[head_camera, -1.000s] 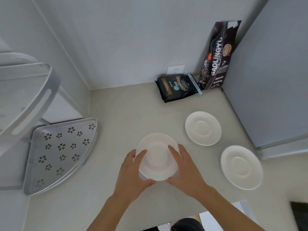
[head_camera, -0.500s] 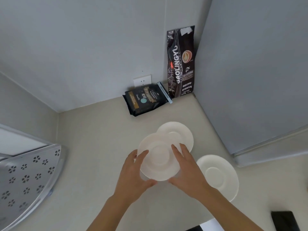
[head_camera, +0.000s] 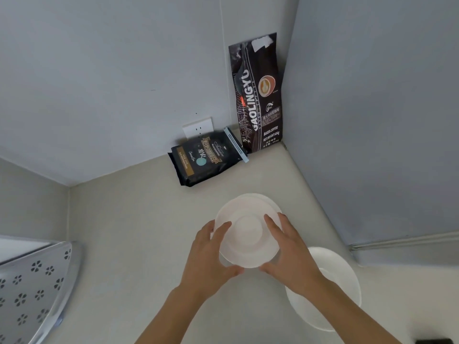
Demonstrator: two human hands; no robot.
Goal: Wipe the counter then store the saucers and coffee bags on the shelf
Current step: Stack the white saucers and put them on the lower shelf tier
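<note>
I hold a white saucer between both hands, my left hand on its left rim and my right hand on its right rim. It hovers almost directly over a second saucer, of which only the far right rim shows. A third saucer lies on the beige counter under my right forearm. A small black coffee bag lies flat by the wall. A tall black coffee bag leans upright in the back corner.
A perforated metal corner shelf sits at the lower left. A grey appliance side walls off the right. A wall socket is behind the small bag. A dark object shows at the bottom right edge.
Both hands carried the held saucer to the right, from open counter to above the second saucer. The view has swung right, pushing the shelf to the frame's edge.
</note>
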